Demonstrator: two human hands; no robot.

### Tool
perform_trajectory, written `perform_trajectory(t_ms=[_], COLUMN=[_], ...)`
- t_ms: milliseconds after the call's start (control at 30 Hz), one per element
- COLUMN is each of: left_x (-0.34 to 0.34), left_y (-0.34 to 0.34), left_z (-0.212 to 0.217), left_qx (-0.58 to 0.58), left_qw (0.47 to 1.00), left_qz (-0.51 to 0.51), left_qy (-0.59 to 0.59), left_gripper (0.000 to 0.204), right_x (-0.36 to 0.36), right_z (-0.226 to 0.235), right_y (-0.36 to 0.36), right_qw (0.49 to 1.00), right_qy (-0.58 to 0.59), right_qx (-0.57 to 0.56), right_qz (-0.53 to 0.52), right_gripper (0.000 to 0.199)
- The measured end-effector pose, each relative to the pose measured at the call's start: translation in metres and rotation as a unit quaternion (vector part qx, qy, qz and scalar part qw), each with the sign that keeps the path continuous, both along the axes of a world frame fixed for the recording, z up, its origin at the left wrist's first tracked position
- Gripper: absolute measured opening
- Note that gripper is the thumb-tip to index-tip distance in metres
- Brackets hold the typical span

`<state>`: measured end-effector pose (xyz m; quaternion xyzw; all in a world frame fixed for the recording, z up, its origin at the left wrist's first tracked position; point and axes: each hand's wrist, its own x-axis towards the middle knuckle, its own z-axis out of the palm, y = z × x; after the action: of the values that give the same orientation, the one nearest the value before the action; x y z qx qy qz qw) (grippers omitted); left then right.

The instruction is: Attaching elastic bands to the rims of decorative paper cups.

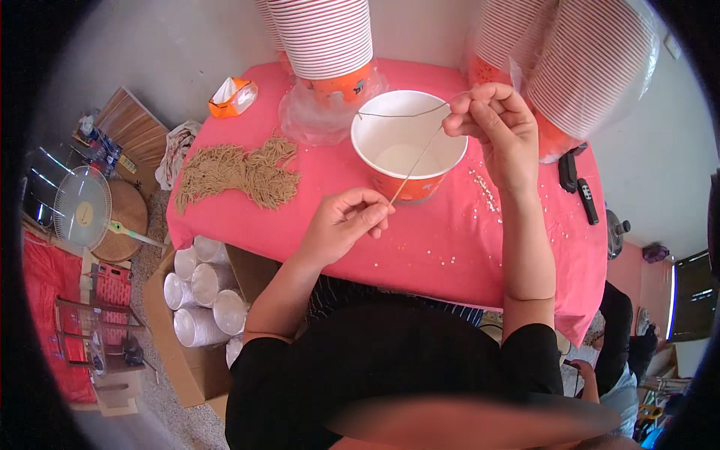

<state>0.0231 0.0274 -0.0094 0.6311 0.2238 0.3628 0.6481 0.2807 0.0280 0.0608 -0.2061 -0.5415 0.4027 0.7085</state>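
Observation:
A large paper bucket [426, 189], white inside and orange outside, stands upright on the pink-covered table in front of me. A thin tan cord [417, 163] is stretched between my hands above it. My left hand [346, 219] pinches the cord near the bucket's front left. Raised over the bucket's right rim, my right hand [501, 133] has its fingers closed on the cord. From there another length runs back across the opening to the bucket's left rim. To the left lies a loose bundle of similar tan cords [238, 176].
Tall stacks of nested paper buckets [322, 37] [589, 67] stand at the back, partly in plastic. An orange tissue pack [232, 97], small white bits [484, 192] and a black remote-like object [587, 201] lie on the table [337, 270]. A carton [169, 322] of white rolls is left.

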Motion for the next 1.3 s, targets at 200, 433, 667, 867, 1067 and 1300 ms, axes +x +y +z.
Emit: perform_trajectory(t_ms=[200, 433, 667, 867, 1067, 1300], left_x=[0.02, 0.028, 0.0, -0.007, -0.014, 0.0], left_y=[-0.007, 0.007, 0.049, 0.076, 0.059, 0.022], left_z=[0.015, 0.002, 0.001, -0.001, 0.007, 0.029], left_qx=[0.288, 0.398, 0.415, 0.391, 0.295, 0.399], left_qw=[0.951, 0.904, 0.872, 0.87, 0.887, 0.874], left_qz=[0.101, 0.112, 0.229, 0.277, 0.342, 0.255], left_qy=[0.05, 0.11, 0.126, 0.116, 0.099, 0.113], left_gripper=[0.006, 0.008, 0.008, 0.008, 0.008, 0.007], right_x=[0.006, 0.017, 0.019, -0.015, -0.01, -0.016], right_z=[-0.002, -0.014, -0.015, -0.009, -0.005, 0.006], right_y=[0.002, 0.013, 0.007, -0.013, -0.015, -0.027], right_qw=[0.985, 0.845, 0.806, 0.871, 0.888, 0.843], right_qy=[-0.143, -0.429, -0.542, -0.485, -0.439, -0.479], right_qx=[-0.02, -0.015, -0.012, -0.06, -0.069, -0.019], right_qz=[-0.097, -0.32, -0.239, -0.048, -0.123, -0.244], right_gripper=[0.012, 0.017, 0.018, 0.015, 0.016, 0.034])
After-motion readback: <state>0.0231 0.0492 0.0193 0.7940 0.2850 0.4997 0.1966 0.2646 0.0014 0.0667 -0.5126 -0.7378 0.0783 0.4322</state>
